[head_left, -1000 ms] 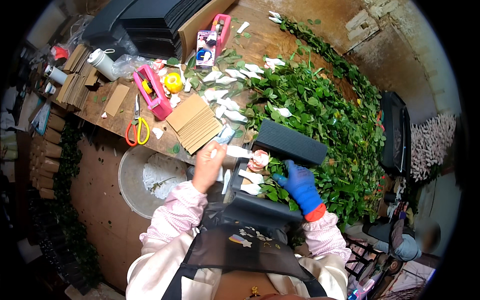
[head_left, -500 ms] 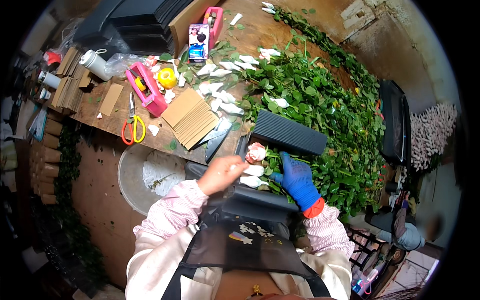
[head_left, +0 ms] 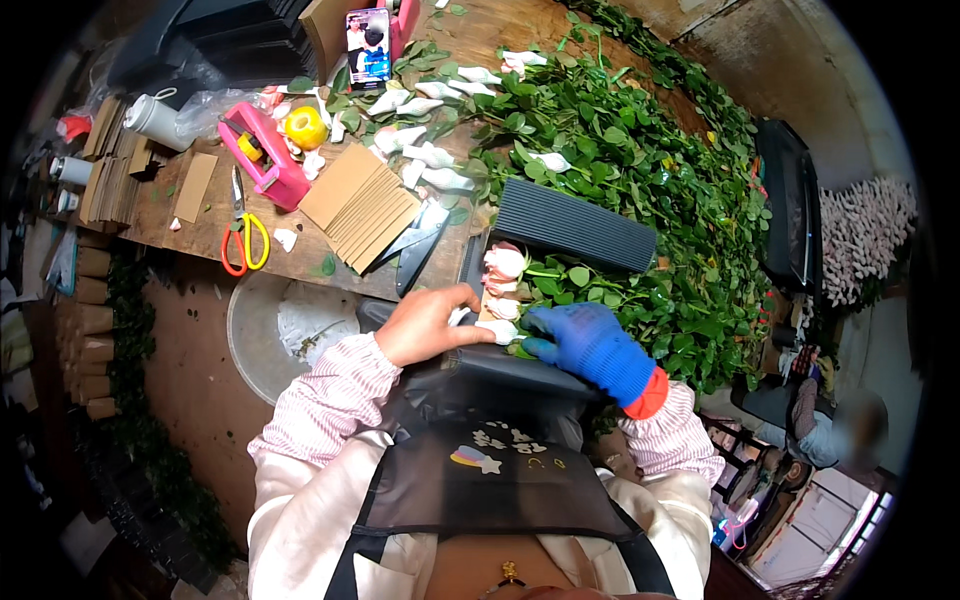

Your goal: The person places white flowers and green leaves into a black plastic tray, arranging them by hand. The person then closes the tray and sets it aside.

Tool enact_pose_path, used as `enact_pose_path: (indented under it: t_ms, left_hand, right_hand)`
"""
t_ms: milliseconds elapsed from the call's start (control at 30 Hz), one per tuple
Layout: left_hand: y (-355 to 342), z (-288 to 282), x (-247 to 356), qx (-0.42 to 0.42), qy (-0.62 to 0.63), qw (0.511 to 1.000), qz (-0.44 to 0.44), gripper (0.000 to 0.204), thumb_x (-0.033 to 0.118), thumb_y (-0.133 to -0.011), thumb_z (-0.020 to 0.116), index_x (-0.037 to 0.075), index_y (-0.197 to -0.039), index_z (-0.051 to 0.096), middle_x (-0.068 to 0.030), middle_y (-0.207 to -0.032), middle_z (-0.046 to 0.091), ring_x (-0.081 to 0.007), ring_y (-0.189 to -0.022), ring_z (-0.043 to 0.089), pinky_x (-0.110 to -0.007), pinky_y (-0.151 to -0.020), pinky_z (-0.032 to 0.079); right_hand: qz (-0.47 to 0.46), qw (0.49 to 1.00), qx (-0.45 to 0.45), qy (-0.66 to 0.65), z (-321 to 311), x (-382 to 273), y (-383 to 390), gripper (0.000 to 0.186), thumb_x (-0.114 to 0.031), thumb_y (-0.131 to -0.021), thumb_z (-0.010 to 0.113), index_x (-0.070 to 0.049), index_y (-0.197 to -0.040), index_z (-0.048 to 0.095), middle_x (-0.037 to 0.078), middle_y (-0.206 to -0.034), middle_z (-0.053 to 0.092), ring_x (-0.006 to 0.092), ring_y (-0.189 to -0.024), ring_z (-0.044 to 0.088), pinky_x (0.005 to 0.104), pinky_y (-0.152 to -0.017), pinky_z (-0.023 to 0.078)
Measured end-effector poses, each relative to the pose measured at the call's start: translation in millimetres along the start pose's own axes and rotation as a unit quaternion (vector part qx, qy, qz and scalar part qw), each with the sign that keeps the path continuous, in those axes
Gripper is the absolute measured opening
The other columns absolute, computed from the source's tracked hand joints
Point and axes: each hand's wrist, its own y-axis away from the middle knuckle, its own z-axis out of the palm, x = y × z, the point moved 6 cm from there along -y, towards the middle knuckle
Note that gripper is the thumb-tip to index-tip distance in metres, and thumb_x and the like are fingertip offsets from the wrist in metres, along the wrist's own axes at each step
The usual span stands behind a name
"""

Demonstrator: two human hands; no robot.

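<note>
Roses (head_left: 503, 263) — layered, pink | hands: bare left (head_left: 430, 328) pinching tapered white sleeve (head_left: 499, 332) | knit-gloved right (head_left: 588, 345) — grip can't tell

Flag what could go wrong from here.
1. Bruised petals: two roses lie uncovered right beside the bare left hand, so a slip might crush or tear them.
2. Scissors drop: their handles lie by the edge of the table, with the bin just past it; a bump could tip them off.
3. Snagged leaves: the gloved right hand is close against the foliage and might catch some.
</note>
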Motion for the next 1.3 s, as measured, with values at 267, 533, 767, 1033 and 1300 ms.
enact_pose_path:
  t_ms: [267,533,767,1033,1300]
  left_hand:
    - [-0.3,13.9,-3.7,0.009,-0.011,0.991,0.13,0.032,0.037,-0.092,0.083,0.007,-0.101,0.076,-0.0141,-0.094,0.075,-0.0358,-0.086,0.072,-0.043,-0.078,0.055]
    - [-4.5,19.4,-18.9,-0.064,0.051,0.997,0.014,0.026,0.026,-0.093,0.081,0.002,-0.095,0.071,-0.0112,-0.075,0.068,-0.0237,-0.073,0.067,-0.038,-0.069,0.051]
    - [16.1,37.1,-49.5,0.002,0.409,0.907,-0.106,0.016,0.017,-0.095,0.077,0.003,-0.098,0.071,0.0021,-0.088,0.068,-0.007,-0.079,0.061,-0.026,-0.074,0.051]
    - [111.4,-78.5,-71.7,0.036,-0.175,0.968,-0.173,0.027,0.027,-0.088,0.087,0.005,-0.093,0.071,-0.0042,-0.095,0.074,-0.02,-0.099,0.068,-0.041,-0.086,0.052]
    - [7.3,-1.2,-11.7,0.177,0.008,0.983,0.055,0.101,0.045,-0.077,0.094,-0.001,-0.148,0.04,-0.0253,-0.148,0.047,-0.0439,-0.138,0.044,-0.05,-0.117,0.038]
  right_hand:
    - [0.018,0.997,-0.046,0.057,21.1,-2.7,-13.9,0.033,-0.047,-0.097,0.068,-0.015,-0.106,0.068,0.013,-0.089,0.076,0.0348,-0.086,0.075,0.051,-0.074,0.057]
    - [0.042,0.996,-0.004,0.084,24.6,-4.1,-7.7,0.034,-0.048,-0.098,0.068,-0.015,-0.103,0.067,0.012,-0.081,0.073,0.0361,-0.078,0.073,0.0498,-0.068,0.055]
    - [0.043,0.993,-0.013,0.106,30.3,-2.3,-13.0,0.028,-0.041,-0.096,0.07,-0.013,-0.096,0.067,0.013,-0.081,0.073,0.037,-0.078,0.073,0.0505,-0.067,0.055]
    - [0.007,0.966,-0.165,0.199,34.2,-18.1,-26.3,0.011,-0.021,-0.097,0.065,-0.013,-0.101,0.071,0.01,-0.088,0.078,0.0309,-0.087,0.078,0.0478,-0.068,0.059]
    - [-0.055,0.963,-0.148,0.22,29.4,-25.0,-36.4,0.014,-0.018,-0.096,0.065,-0.011,-0.099,0.077,0.01,-0.091,0.08,0.0297,-0.086,0.079,0.0469,-0.069,0.06]
